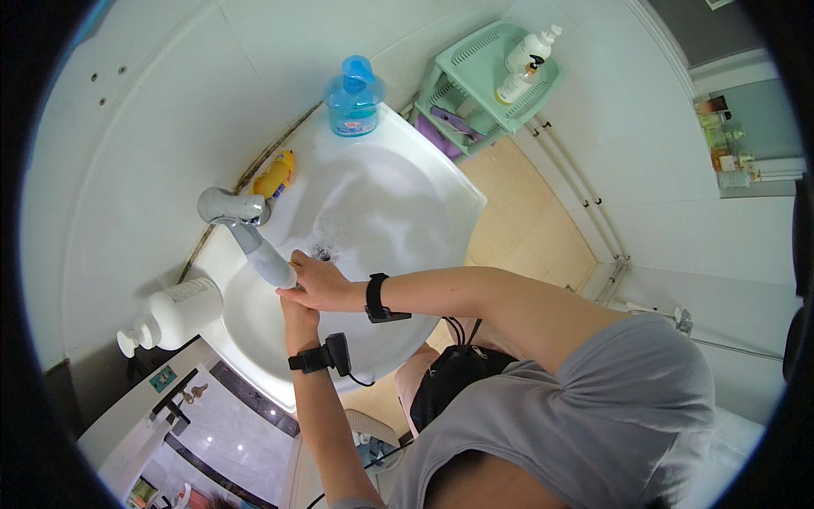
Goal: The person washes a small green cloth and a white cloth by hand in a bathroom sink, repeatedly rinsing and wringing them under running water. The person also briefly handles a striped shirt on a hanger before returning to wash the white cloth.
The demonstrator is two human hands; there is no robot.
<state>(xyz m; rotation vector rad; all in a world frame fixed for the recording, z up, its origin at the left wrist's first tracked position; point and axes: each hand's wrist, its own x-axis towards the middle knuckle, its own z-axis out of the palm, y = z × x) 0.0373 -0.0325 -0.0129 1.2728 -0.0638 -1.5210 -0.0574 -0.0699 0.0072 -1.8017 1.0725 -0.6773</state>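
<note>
Both hands meet under the spout of a chrome faucet (270, 261), over a white ceramic washbasin (407, 210). My right hand (327, 282) lies against my left hand (299, 310) and covers part of it. The spout hides some fingertips, and I see no object in either hand. Water and small bubbles show around the drain (324, 254), just beyond my right hand. Each wrist wears a black strap with a small device, the right strap (376, 299) and the left strap (311, 359).
On the basin's rim stand a blue pump bottle (354, 102), a yellow crumpled wrapper (275, 175) and a white pump bottle (184, 312). A green plastic rack (470, 54) with bottles is beyond the far corner. A bin (375, 439) sits on the floor below.
</note>
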